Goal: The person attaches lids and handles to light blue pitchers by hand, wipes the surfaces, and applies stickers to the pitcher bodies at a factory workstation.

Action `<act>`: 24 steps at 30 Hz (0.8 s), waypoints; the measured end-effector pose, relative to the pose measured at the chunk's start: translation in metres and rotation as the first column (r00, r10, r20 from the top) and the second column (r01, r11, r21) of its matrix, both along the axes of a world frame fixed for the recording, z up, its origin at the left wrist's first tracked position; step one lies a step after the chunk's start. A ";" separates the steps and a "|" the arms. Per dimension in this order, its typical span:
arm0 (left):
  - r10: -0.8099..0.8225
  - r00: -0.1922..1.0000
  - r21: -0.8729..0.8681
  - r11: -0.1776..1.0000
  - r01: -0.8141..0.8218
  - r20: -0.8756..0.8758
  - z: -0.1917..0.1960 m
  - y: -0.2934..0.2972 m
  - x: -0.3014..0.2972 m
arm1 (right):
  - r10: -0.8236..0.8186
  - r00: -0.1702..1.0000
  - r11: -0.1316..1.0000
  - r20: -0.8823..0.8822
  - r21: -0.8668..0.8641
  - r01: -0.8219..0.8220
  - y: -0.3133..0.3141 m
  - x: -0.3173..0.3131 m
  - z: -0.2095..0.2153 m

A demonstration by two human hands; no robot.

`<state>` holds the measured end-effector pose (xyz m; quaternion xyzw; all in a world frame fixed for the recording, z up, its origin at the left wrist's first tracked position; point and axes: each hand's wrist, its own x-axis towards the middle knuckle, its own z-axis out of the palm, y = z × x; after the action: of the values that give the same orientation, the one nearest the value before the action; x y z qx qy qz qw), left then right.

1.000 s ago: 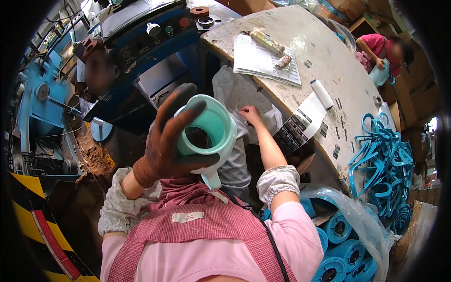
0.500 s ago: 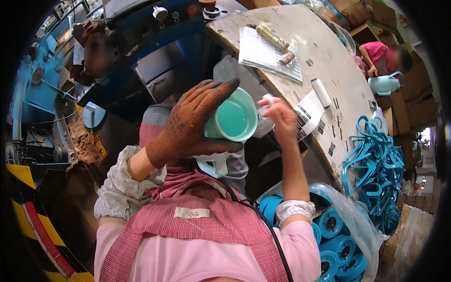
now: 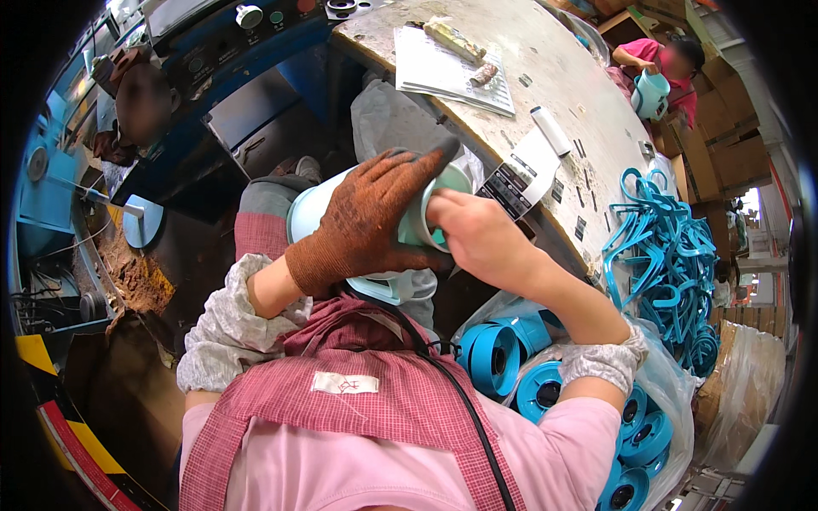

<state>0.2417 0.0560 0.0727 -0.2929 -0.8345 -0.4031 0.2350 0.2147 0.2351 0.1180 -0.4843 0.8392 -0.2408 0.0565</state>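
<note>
My left hand (image 3: 366, 217), in a stained brown work glove with dark fingertips, is wrapped round a pale mint-green plastic jug (image 3: 308, 215). The jug lies tilted over my lap with its mouth toward the right, and its handle (image 3: 382, 290) hangs below the glove. My bare right hand (image 3: 487, 237) reaches into the mouth with curled fingers. The jug's rim hides the fingertips and whatever they hold. Just beyond that hand, a sheet of black-and-white labels (image 3: 515, 183) lies at the worktable's edge.
On the worktable (image 3: 400, 21) are papers (image 3: 452, 78) and a white roll (image 3: 551, 130). Teal handles (image 3: 660, 281) are piled at right. A plastic bag of teal round parts (image 3: 494, 358) sits by my right elbow. Machinery (image 3: 213, 60) stands at left. Another person (image 3: 635, 55) handles a similar jug.
My right hand, which held a small white wad beside the jug, has moved left into its mouth. The jug has turned more onto its side. The other person has raised their jug.
</note>
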 end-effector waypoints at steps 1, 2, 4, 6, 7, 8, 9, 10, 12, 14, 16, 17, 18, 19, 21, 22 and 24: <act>0.019 0.999 -0.017 1.000 -0.019 -0.040 -0.003 0.002 0.001 | 0.008 0.995 1.000 -0.104 0.031 -0.005 -0.002 0.002 -0.005; 0.029 0.999 -0.019 0.999 -0.029 -0.037 -0.002 0.001 0.002 | 0.011 0.992 1.000 -0.123 0.006 -0.010 -0.002 0.002 -0.006; 0.047 0.998 -0.022 0.999 -0.048 -0.032 0.001 -0.001 0.005 | 0.014 0.987 0.999 -0.161 -0.042 -0.021 -0.002 0.003 -0.007; 0.050 0.998 -0.039 0.998 -0.052 -0.043 0.000 0.000 0.007 | 0.013 0.987 0.999 -0.160 -0.036 -0.019 -0.001 0.001 -0.009; 0.050 0.998 -0.047 0.998 -0.053 -0.048 0.000 0.000 0.007 | 0.010 0.987 0.999 -0.159 -0.033 -0.016 -0.001 0.000 -0.010; 0.048 0.998 -0.059 0.997 -0.051 -0.050 -0.001 0.002 0.008 | -0.001 0.988 0.999 -0.152 0.051 0.009 0.000 0.000 -0.009; 0.045 0.998 -0.072 0.996 -0.048 -0.051 -0.001 0.004 0.008 | -0.014 0.989 0.990 -0.145 0.134 0.034 -0.001 -0.002 -0.008; 0.041 0.998 -0.085 0.995 -0.045 -0.053 -0.001 0.006 0.009 | -0.029 0.990 0.975 -0.137 0.216 0.058 0.001 -0.003 -0.007; 0.012 0.999 -0.110 0.994 -0.016 -0.045 0.000 0.008 0.011 | 0.070 0.998 0.980 -0.006 0.188 -0.068 0.007 -0.008 -0.006; -0.031 0.999 -0.149 0.988 0.028 -0.016 -0.003 0.012 0.015 | 0.227 0.953 0.955 0.203 0.148 -0.259 0.019 -0.014 0.000; -0.035 0.998 -0.170 0.985 0.027 -0.043 0.000 0.013 0.016 | 0.220 0.923 0.965 0.315 0.069 -0.253 0.027 -0.016 0.003; -0.027 0.998 -0.151 0.988 0.019 -0.057 0.000 0.013 0.015 | 0.211 0.916 0.975 0.341 -0.002 -0.224 0.031 -0.017 0.004; -0.014 0.997 -0.132 0.991 0.004 -0.071 0.000 0.011 0.015 | 0.210 0.906 0.978 0.368 -0.072 -0.197 0.036 -0.019 0.005; 0.011 0.997 -0.079 0.997 -0.016 -0.071 0.006 0.003 0.010 | 0.114 0.795 0.981 0.596 -0.193 0.003 0.043 -0.028 0.009; 0.002 0.993 0.010 1.000 -0.001 -0.120 0.016 -0.019 -0.007 | -0.363 0.848 0.693 0.386 -0.496 0.523 0.089 -0.063 -0.047; 0.011 0.996 0.053 0.999 -0.006 -0.086 0.024 -0.032 -0.015 | -0.709 0.688 0.674 -0.151 -0.429 0.601 0.119 -0.090 -0.083; -0.015 1.000 0.212 0.977 0.020 -0.026 0.060 -0.054 -0.043 | -0.822 0.408 0.535 -0.396 -0.295 0.792 0.186 -0.122 -0.171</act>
<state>0.1986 0.0016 0.1328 -0.2783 -0.7812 -0.4884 0.2716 0.0927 0.4213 -0.0532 -0.0650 0.9438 -0.1316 -0.2960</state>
